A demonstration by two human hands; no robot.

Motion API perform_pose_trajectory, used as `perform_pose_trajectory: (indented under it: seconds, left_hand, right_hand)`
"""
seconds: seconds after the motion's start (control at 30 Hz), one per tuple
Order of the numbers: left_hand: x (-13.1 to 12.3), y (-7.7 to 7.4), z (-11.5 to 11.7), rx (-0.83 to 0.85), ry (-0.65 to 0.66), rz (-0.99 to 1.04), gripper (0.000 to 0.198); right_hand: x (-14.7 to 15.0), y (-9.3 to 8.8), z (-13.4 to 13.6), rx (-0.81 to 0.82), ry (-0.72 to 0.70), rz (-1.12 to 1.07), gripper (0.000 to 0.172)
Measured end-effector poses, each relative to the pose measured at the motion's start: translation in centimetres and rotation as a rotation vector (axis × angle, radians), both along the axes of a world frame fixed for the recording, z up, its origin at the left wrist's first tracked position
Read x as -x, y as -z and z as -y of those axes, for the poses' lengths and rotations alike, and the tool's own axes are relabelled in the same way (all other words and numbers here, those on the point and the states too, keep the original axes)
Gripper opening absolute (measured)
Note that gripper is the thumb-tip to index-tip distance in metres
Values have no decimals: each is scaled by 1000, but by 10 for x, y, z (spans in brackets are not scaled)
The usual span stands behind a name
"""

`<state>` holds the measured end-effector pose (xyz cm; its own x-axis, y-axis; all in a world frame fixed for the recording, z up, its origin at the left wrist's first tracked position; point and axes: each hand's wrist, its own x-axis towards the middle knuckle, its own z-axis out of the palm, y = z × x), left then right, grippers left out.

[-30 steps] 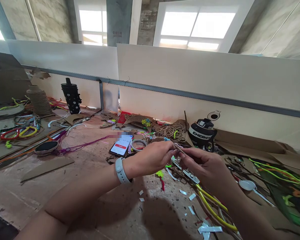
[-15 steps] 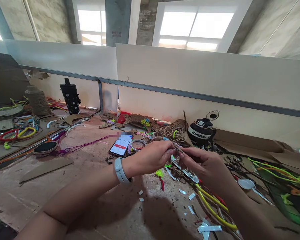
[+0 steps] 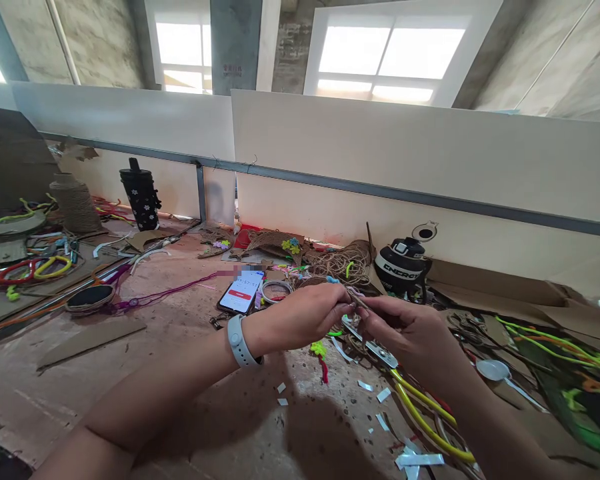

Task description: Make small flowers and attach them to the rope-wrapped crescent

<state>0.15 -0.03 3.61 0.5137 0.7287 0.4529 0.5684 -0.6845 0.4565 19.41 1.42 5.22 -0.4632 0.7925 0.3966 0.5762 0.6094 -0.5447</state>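
My left hand [image 3: 300,315] and my right hand [image 3: 410,333] meet above the table, fingertips pinched together on a small brown twine piece [image 3: 356,300]. Most of that piece is hidden by my fingers. A white band is on my left wrist [image 3: 240,341]. Just below my hands lie scissors with yellow handles [image 3: 420,400] and a small yellow-and-red tassel [image 3: 321,352].
A phone [image 3: 242,292] with a lit screen and a tape roll [image 3: 276,291] lie beyond my left hand. A tangle of twine [image 3: 341,261] and a black bottle [image 3: 403,265] stand at the back wall. White paper scraps [image 3: 416,459] dot the table near me; cardboard and coloured cords sit at both sides.
Almost nothing has moved; my hands stay pinched together on the twine piece, with only slight shifts of the fingers and of the view.
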Motion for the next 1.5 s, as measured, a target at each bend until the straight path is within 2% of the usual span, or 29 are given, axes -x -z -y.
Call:
perform_pose_trajectory:
  seconds: [0.27,0.47,0.73,0.87,1.2,1.5]
  left_hand:
    - [-5,-3,0,-29,-92,-94,21]
    - [-3,-3,4,-59,-74,-94,20]
    - [-5,-2,9,-123,-138,-243,22]
    - [-6,-4,12,-143,-153,-282,22]
    - [-3,-5,7,-126,-121,-169,20]
    - [-2,-5,6,-103,-96,-152,21]
  right_hand:
    - [-1,3,-1,30,13,-6,35]
    - [-2,3,-2,67,-19,-16,36]
    - [0,1,1,-31,-38,70,31]
    - [1,4,2,-86,-42,47,30]
    - [0,1,3,123,-44,-56,35]
    - [-1,3,0,154,-27,-34,42]
